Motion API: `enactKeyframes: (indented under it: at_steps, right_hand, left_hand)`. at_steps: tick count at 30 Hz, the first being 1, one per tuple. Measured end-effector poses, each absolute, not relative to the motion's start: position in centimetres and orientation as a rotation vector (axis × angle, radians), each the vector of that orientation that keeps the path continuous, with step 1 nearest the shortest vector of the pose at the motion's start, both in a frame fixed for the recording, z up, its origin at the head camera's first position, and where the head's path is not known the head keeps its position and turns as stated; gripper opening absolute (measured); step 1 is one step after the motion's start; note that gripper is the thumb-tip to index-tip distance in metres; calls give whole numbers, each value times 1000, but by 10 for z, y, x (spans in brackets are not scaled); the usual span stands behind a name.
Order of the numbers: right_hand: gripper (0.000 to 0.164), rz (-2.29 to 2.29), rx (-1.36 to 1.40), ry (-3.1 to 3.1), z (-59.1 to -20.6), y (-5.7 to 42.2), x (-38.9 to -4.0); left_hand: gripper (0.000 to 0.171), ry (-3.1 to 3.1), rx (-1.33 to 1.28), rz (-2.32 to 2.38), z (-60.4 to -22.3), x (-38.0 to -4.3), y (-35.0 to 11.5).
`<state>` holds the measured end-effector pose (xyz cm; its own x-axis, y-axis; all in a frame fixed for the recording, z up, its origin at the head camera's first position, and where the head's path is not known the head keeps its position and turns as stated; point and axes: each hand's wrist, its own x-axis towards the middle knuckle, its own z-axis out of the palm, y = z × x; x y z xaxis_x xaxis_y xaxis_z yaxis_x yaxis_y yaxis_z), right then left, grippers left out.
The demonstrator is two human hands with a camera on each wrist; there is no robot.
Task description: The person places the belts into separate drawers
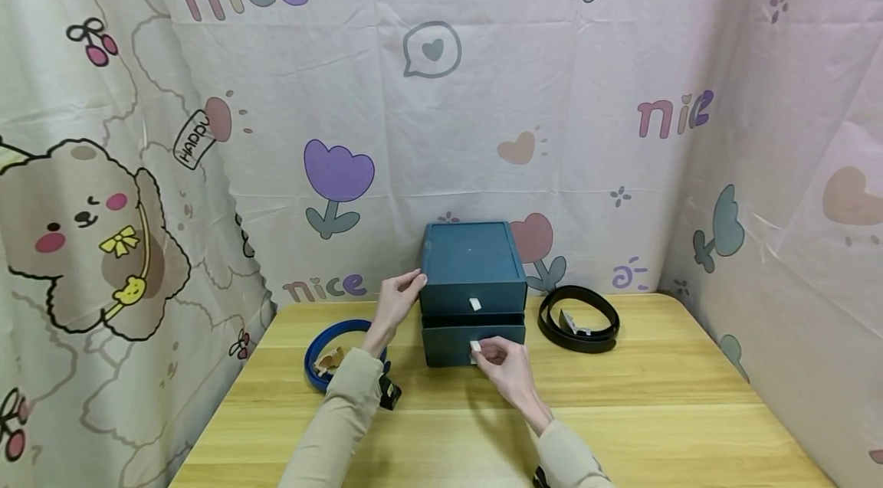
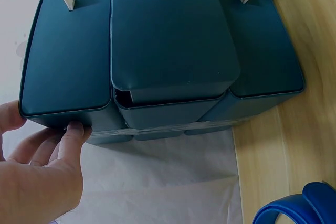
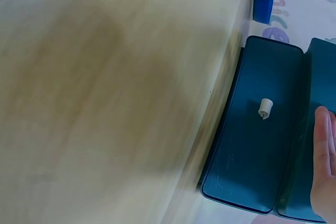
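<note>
A teal drawer box (image 1: 472, 250) with white pull tabs stands at the back of the table. In the left wrist view three drawers show, and the middle drawer (image 2: 173, 35) juts out from the others. My left hand (image 1: 398, 298) holds the box's upper left edge, thumb and fingers about the corner (image 2: 44, 156). With thumb and fingertips my right hand (image 1: 507, 369) pinches the white pull tab (image 1: 475, 348) of the jutting drawer. In the right wrist view only part of the right hand (image 3: 325, 166) shows, beside that drawer; the bottom drawer (image 3: 257, 129) has its own tab.
A coiled blue belt (image 1: 313, 354) with a gold-coloured buckle lies left of the box, partly behind my left forearm. To the right lies a coiled black belt (image 1: 579, 345) with a silver buckle. Printed curtains (image 1: 441, 128) hang behind the wooden table (image 1: 655, 396) and at both sides.
</note>
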<state>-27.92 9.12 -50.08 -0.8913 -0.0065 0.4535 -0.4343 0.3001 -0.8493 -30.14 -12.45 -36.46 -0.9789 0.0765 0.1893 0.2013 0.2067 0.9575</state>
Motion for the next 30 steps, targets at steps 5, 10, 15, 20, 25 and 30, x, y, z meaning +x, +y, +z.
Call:
enactKeyframes:
  at_steps: [5,10,15,20,25,30]
  right_hand:
    - [10,1637,394,-2198,-500,91,-277]
    - [10,1619,401,-2194,-500,91,-274]
    - [12,1626,399,-2200,-501,91,-271]
    - [12,1620,377,-2211,-503,91,-268]
    - [11,1594,363,-2232,-497,90,-261]
    - [10,1549,481,-2178,-482,90,-246]
  left_hand:
    - [47,-2362,-287,-1893,-364,-301,-125]
    - [47,-2362,-284,-1895,-364,-301,-125]
    - [47,-2360,-282,-1894,-364,-301,-125]
    - [47,-2363,-283,-1892,-364,-302,-125]
    - [47,-2358,-279,-1902,-365,-302,-125]
    - [47,-2356,-281,-1905,-366,-302,-125]
